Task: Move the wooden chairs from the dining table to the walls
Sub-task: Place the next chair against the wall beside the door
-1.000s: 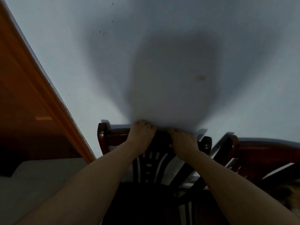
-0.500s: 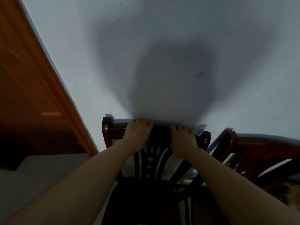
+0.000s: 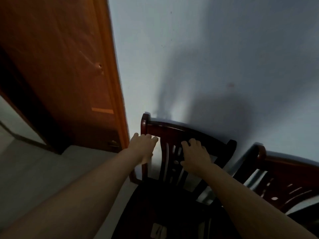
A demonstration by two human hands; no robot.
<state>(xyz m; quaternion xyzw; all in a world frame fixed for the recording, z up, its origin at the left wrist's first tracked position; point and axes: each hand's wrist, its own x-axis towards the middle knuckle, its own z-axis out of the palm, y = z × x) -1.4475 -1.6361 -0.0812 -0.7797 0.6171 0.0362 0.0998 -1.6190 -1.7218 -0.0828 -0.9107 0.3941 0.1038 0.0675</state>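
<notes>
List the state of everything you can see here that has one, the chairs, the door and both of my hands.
Near chair: upright, its back close to the wall.
Second chair: upright to the right, also by the wall.
Door: swung open.
Left hand: fingers spread and relaxed by the near chair's left post, gripping nothing.
Right hand: fingers relaxed over the back slats, contact unclear.

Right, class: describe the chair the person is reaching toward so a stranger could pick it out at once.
Start at the orange-brown wooden door on the left and follow the pale wall rightward. The first dark wooden chair stands with its back against that wall. Unlike the second chair to its right, it is nearest the door, and the left hand and right hand are at its backrest.
</notes>
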